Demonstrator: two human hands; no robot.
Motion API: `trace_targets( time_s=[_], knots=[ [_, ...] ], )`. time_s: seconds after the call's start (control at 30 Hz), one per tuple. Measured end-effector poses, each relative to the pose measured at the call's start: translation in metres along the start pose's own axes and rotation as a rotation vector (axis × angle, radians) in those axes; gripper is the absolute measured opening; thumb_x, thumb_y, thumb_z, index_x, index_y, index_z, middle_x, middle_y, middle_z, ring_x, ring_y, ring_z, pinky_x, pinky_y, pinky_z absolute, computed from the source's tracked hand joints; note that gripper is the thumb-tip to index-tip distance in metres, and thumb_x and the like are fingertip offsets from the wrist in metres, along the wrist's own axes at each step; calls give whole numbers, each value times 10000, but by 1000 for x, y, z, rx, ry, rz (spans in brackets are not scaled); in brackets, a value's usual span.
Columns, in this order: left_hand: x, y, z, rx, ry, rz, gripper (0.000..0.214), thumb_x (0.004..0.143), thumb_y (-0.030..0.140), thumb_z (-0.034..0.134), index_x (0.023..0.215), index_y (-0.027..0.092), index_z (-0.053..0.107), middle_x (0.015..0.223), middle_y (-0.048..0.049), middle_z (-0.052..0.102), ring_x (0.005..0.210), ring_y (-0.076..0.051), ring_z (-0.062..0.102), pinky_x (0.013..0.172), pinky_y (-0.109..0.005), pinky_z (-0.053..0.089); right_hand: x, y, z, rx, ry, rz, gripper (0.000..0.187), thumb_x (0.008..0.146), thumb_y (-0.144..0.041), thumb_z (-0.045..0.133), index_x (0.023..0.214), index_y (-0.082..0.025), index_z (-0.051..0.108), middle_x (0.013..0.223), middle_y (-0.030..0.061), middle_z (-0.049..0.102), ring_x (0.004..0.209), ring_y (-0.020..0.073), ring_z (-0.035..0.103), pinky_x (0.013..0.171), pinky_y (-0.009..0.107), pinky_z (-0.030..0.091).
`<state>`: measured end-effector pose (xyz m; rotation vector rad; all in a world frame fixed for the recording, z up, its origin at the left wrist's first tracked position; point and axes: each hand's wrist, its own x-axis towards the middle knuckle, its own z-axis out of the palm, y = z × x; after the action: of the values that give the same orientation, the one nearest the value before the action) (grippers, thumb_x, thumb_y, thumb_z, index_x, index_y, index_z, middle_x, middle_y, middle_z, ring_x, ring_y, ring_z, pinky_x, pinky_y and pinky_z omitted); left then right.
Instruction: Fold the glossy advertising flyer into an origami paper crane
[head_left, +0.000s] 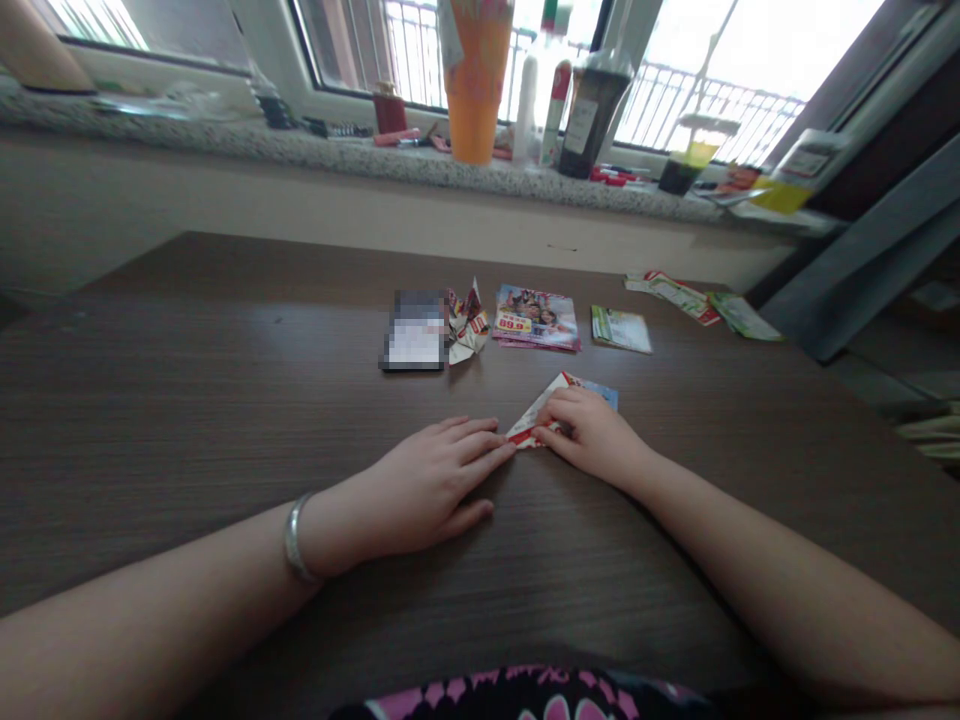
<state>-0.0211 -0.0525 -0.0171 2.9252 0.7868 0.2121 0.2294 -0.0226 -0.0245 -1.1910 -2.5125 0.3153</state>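
Head view: your left hand lies flat on the surface, grip apart, fingers straight, tips touching the left corner of the folded paper. Your right hand rests on that paper, grip clamped on it, fingers bent, pressing it down. Farther back, well apart: leaflet stack, crumpled paper shape.

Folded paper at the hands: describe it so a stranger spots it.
Take the dark wooden table, centre. The folded paper is a white triangle with red print under the right hand, left hand at its corner. Unlike the flyers behind, it alone is touched.
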Motion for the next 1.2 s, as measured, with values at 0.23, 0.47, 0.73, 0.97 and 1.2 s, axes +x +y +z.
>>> trace_targets(
  time_s=[0.23, 0.47, 0.73, 0.97, 1.2],
  knots=[
    [2, 6, 1, 32, 9, -46, 530, 899, 349, 510, 1379, 136, 440, 1344, -126, 534, 1273, -296, 461, 1074, -438, 389, 2, 3, 4, 4, -6, 90, 147, 848, -306, 637, 768, -184, 631, 817, 41, 663, 801, 180, 583, 743, 299, 400],
    [4, 8, 1, 42, 27, -47, 539, 899, 349, 507, 1383, 127, 426, 1335, -134, 532, 1244, -294, 484, 1065, -426, 394, 4, 3, 5, -36, -14, 110, 117, 834, -261, 641, 750, -185, 613, 801, 35, 657, 802, 188, 580, 740, 300, 389],
    [4, 8, 1, 58, 35, -42, 535, 901, 372, 509, 1371, 129, 438, 1299, -139, 552, 1216, -293, 505, 1040, -425, 419, 6, -1, 3, -102, -38, 134, 115, 846, -267, 627, 762, -188, 624, 806, 36, 667, 817, 196, 585, 751, 310, 373],
    [6, 10, -1, 95, 21, -48, 487, 900, 370, 504, 1312, 111, 492, 1263, -160, 565, 1129, -293, 561, 958, -411, 483, 7, -2, 4, -119, -37, 134, 103, 846, -260, 618, 766, -195, 627, 795, 30, 667, 814, 199, 587, 753, 314, 362],
    [8, 10, 0, 121, 20, -46, 449, 899, 371, 504, 1263, 110, 522, 1242, -164, 570, 1114, -298, 566, 931, -424, 490, 8, -3, 3, -113, -46, 139, 115, 851, -271, 614, 765, -195, 616, 796, 30, 665, 809, 191, 582, 745, 306, 357]
  ],
)
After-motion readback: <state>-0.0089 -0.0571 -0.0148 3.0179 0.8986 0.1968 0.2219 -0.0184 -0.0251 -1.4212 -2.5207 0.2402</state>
